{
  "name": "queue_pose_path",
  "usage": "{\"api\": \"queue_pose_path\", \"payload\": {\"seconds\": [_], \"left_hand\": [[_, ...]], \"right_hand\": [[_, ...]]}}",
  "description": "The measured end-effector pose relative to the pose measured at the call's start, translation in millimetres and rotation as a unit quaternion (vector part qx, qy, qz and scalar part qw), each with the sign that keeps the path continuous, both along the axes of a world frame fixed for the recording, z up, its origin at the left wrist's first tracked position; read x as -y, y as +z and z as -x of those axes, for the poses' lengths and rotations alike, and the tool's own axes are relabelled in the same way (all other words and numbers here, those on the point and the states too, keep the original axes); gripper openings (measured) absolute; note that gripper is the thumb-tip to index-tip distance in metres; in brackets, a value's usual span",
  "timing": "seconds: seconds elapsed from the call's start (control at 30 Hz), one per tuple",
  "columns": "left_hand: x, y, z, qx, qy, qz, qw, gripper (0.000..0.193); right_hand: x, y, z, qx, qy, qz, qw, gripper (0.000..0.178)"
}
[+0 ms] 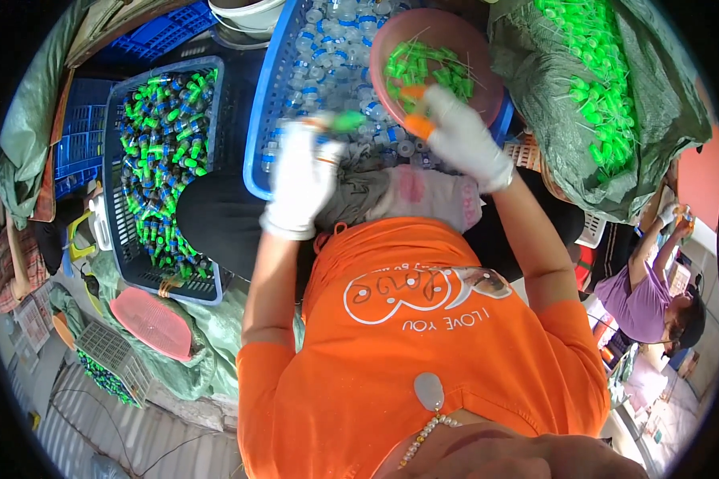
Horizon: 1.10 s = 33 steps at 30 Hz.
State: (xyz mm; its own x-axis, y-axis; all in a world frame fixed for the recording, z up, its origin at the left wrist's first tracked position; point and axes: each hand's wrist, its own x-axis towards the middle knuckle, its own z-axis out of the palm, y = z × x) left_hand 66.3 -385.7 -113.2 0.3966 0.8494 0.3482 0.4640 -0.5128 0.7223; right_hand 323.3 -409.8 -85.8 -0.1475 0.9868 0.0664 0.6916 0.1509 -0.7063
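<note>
My left hand (303, 176), in a white glove, is raised over the near left side of a blue basket (257, 152) of small clear bottles (327, 48) with blue bands. Its fingers close on a small bottle with a green cap (347, 121), smeared by motion. My right hand (463, 136), also gloved, has orange coverings on its fingertips. It reaches over the near rim of a pink bowl (483, 60) holding green caps (415, 64) with thin pale stems. Thumb and forefinger stand apart there, and I see nothing between them. The bowl rests on the basket's right part.
To the left stands a dark blue-grey basket (112, 199) full of dark bottles with green caps. A green sack (527, 88) at the right spills more green stemmed caps (603, 96). Other people sit at far left and right, one in a purple top (631, 295).
</note>
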Motion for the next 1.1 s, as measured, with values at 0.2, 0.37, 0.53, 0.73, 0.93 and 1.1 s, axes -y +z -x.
{"api": "queue_pose_path", "payload": {"seconds": [0.2,0.37,0.53,0.73,0.93,1.1], "left_hand": [[-27,-4,69,-0.259,0.308,-0.166,0.900,0.038],[-31,-67,2,-0.273,0.045,-0.065,0.959,0.037],[-47,-96,-26,-0.407,-0.020,0.027,0.913,0.034],[-71,-77,-27,0.145,0.000,0.136,0.980,0.029],[-94,-8,-80,0.503,-0.063,0.287,0.813,0.031],[-111,-13,-95,0.542,-0.115,0.346,0.757,0.039]], "right_hand": [[-58,-57,-58,0.177,-0.161,0.004,0.971,0.034],[-90,-53,-30,0.269,-0.148,0.187,0.933,0.038],[-77,-54,-37,0.234,-0.163,0.065,0.956,0.038],[-55,-16,-42,0.052,-0.172,-0.138,0.974,0.030],[-37,51,-10,-0.176,-0.205,-0.099,0.958,0.023],[-51,72,-5,-0.196,-0.179,-0.259,0.929,0.027]]}}
